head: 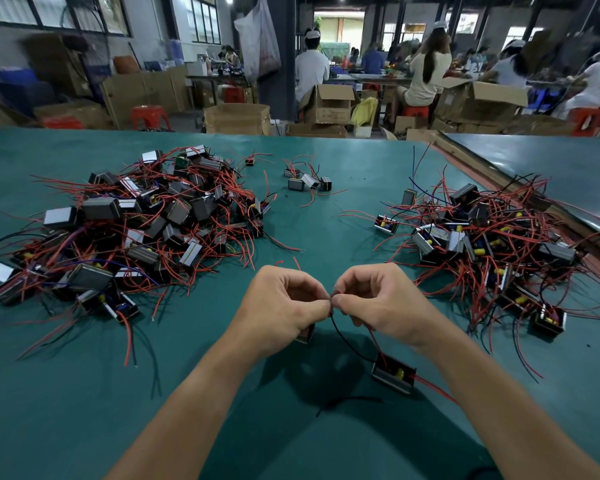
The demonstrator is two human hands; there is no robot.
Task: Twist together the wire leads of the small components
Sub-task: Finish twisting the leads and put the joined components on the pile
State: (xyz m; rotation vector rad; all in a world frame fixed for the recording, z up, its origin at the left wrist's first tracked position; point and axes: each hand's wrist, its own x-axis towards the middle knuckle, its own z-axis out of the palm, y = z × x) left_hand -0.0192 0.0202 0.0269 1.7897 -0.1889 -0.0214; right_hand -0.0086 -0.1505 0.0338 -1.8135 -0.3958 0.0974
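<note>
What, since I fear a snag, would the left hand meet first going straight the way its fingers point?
The left hand points rightward: just beyond the pinched wire leads, the right hand, probably touching it.

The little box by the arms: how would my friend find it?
Find the green table, then look just below the right hand, beside that forearm. One component lies there, apart from the left pile and the right pile. Its black and red wires run up to the pinching fingers.

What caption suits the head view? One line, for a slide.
Left hand and right hand pinch wire leads together over a green table between two component piles.
</note>
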